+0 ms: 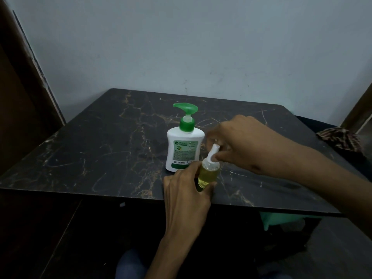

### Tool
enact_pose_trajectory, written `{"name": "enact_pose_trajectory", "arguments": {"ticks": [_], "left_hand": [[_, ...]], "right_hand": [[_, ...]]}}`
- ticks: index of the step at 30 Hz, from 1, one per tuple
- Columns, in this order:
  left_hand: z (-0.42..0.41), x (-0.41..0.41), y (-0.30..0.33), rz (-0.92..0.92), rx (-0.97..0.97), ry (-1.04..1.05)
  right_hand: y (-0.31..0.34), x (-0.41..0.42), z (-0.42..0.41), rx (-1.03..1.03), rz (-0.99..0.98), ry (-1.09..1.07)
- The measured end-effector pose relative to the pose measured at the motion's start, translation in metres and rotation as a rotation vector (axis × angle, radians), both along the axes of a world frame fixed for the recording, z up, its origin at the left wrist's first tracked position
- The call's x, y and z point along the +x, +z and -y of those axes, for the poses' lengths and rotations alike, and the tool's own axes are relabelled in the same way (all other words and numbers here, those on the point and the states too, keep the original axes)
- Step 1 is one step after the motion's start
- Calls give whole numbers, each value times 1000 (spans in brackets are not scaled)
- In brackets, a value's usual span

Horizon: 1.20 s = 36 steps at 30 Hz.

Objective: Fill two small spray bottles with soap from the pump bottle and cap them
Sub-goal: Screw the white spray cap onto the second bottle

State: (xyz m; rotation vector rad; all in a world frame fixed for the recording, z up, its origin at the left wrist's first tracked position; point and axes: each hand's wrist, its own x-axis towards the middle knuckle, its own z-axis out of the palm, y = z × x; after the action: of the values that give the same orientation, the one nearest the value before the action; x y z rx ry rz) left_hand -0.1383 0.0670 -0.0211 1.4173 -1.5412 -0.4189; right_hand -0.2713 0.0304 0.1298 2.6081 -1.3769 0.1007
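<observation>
Capping a small clear spray bottle (208,174) of yellow-green soap at the near edge of the dark marble-patterned table (100,150).

Left hand (186,190) gripped the bottle body, fingers curled round it; right hand (241,141) pinched the white spray cap (213,153), which sat tilted on the neck. White pump bottle with green pump head (185,146) stood just behind. Second spray bottle not visible. Risk: a tilted cap could cross-thread and leak; a soapy grip so near the edge could drop the bottle.

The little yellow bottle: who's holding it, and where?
The left hand grips the small spray bottle round its body; the right hand pinches its white spray cap at the top.
</observation>
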Motion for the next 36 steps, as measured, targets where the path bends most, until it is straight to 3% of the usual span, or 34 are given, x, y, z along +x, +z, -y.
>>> {"name": "enact_pose_trajectory", "arguments": {"ticks": [11,19,23,29,34,36], "left_hand": [[0,0,-1,-15,12,3],[-1,-1,1,-19,10,-3],[-1,0,1,-26,19,3],[0,-1,2,8,-3,-6],[2,1,1,31,-9,-8],[4,0,0,38,3,-11]], "right_hand": [[5,-6,-6,67,85,34],[-2,-3,4,-40,27,-20],[2,-3,2,21,42,42],[-7,-3,3,75,220,-62],[-23,-18,-3,91,498,-49],[-29,-33,-11,96,700,-63]]}}
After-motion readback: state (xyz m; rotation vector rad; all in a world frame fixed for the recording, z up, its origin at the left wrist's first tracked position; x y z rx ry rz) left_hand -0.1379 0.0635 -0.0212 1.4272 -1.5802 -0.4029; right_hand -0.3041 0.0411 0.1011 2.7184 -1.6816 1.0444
